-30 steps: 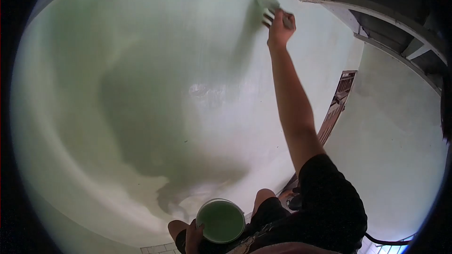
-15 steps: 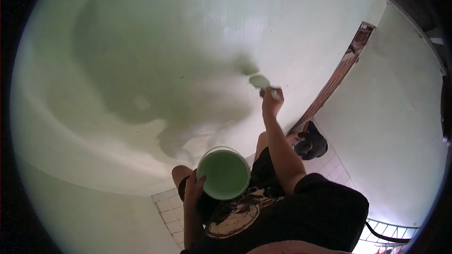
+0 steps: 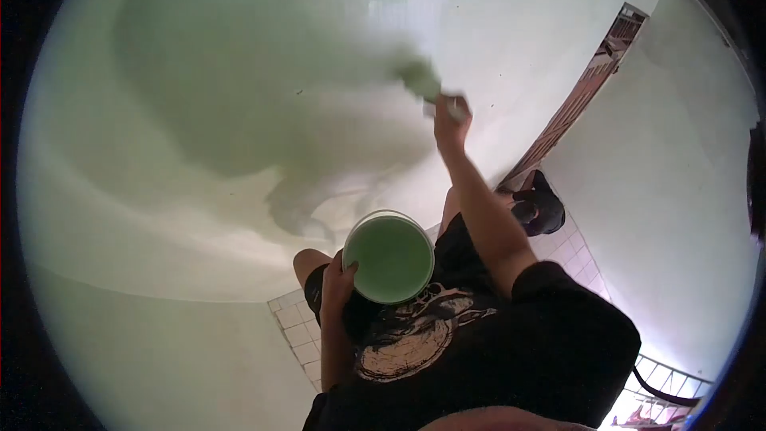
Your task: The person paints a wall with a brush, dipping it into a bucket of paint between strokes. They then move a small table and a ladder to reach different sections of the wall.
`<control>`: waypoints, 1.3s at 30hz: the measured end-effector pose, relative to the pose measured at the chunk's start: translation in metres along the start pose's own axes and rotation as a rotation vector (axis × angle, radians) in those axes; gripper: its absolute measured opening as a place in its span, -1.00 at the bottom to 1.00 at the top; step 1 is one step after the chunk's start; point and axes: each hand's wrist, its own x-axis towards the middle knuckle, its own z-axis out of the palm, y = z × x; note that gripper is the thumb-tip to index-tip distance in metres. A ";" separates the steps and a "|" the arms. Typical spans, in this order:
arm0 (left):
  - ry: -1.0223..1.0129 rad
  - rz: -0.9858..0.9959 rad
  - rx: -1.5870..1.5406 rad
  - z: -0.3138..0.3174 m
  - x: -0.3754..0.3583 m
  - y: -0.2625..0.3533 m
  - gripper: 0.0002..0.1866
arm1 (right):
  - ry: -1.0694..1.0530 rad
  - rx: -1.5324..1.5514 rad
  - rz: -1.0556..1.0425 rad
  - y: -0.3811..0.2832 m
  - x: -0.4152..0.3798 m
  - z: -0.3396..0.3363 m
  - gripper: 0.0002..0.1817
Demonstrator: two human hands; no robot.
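My left hand [image 3: 337, 281] grips the near-left rim of a round white bucket [image 3: 349, 273], thumb hooked over the edge. Green paint [image 3: 392, 259] fills the inside of it, and a thin handle arcs along the far rim. Up at the wall [image 3: 319, 124], my right hand [image 3: 452, 118] is closed around the handle of a paintbrush [image 3: 421, 78]. The wide, green-coated head points up and left, blurred by motion, close against its own shadow on the pale green surface.
A reddish-brown barred opening [image 3: 586, 84] runs up the corner at right, beside another pale wall [image 3: 662, 144]. Beyond my right forearm lies a dark rounded shape [image 3: 546, 206]. Light tiles [image 3: 295, 323] cover the floor. A white railing [image 3: 662, 379] stands at lower right.
My right hand has moved the paintbrush upward and slightly left along the wall. The bucket, still in my left hand, appears higher and a little farther right as the view shifts.
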 end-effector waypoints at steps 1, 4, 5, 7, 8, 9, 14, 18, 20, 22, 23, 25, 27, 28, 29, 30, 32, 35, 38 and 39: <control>0.012 0.001 -0.014 0.002 0.002 0.001 -0.56 | -0.005 0.270 0.107 0.044 -0.020 -0.007 -0.89; 0.037 -0.031 0.025 -0.001 0.002 0.002 -0.57 | 0.008 0.381 0.316 0.101 -0.079 -0.050 -0.88; 0.020 -0.022 0.067 -0.001 0.003 0.006 -0.57 | 0.020 0.344 0.391 0.113 -0.092 -0.061 -0.87; 0.000 -0.038 0.111 -0.002 0.003 0.012 -0.57 | -0.051 0.270 0.440 0.112 -0.112 -0.082 -0.84; 0.003 -0.052 0.113 -0.005 0.005 0.007 -0.57 | -0.075 0.223 0.468 0.120 -0.116 -0.090 -0.83; -0.028 -0.029 0.128 -0.005 0.009 -0.001 -0.58 | -0.077 0.211 0.487 0.115 -0.122 -0.093 -0.83; -0.085 -0.050 0.204 -0.001 0.010 0.016 -0.60 | -0.100 0.169 0.508 0.098 -0.141 -0.109 -0.84; -0.086 -0.005 0.172 0.013 0.020 -0.008 -0.59 | -0.115 0.159 0.585 0.094 -0.147 -0.113 -0.82; -0.094 -0.051 0.160 0.016 0.020 -0.008 -0.59 | -0.124 0.205 0.649 0.091 -0.149 -0.114 -0.82; -0.106 -0.107 0.149 0.017 0.018 -0.006 -0.59 | -0.145 0.221 0.614 0.094 -0.150 -0.112 -0.82; -0.120 -0.146 0.139 0.015 0.016 0.004 -0.58 | -0.164 0.236 0.579 0.096 -0.151 -0.112 -0.82; -0.136 -0.207 0.124 0.013 0.010 0.012 -0.57 | -0.167 0.230 0.599 0.089 -0.149 -0.109 -0.82; -0.138 -0.201 0.132 0.013 0.008 0.012 -0.57 | -0.168 0.223 0.633 0.067 -0.145 -0.106 -0.80; -0.141 -0.201 0.136 0.013 0.007 0.016 -0.57 | -0.179 0.246 0.608 0.070 -0.143 -0.108 -0.79; -0.194 -0.375 0.099 0.011 0.007 0.030 -0.58 | -0.181 0.250 0.595 0.065 -0.142 -0.106 -0.79; -0.196 -0.383 0.072 0.013 0.005 0.029 -0.59 | -0.181 0.248 0.587 0.057 -0.142 -0.107 -0.78; -0.137 -0.228 0.089 0.022 0.009 0.003 -0.65 | -0.192 0.268 0.609 0.055 -0.140 -0.111 -0.77; -0.118 -0.252 0.068 0.026 0.007 -0.007 -0.64 | -0.185 0.252 0.653 0.057 -0.143 -0.114 -0.80; -0.118 -0.267 0.089 0.022 0.015 -0.011 -0.63 | -0.151 0.225 0.722 0.075 -0.147 -0.112 -0.79; -0.124 -0.286 0.083 0.022 0.018 -0.011 -0.63 | -0.126 0.241 0.718 0.082 -0.148 -0.111 -0.80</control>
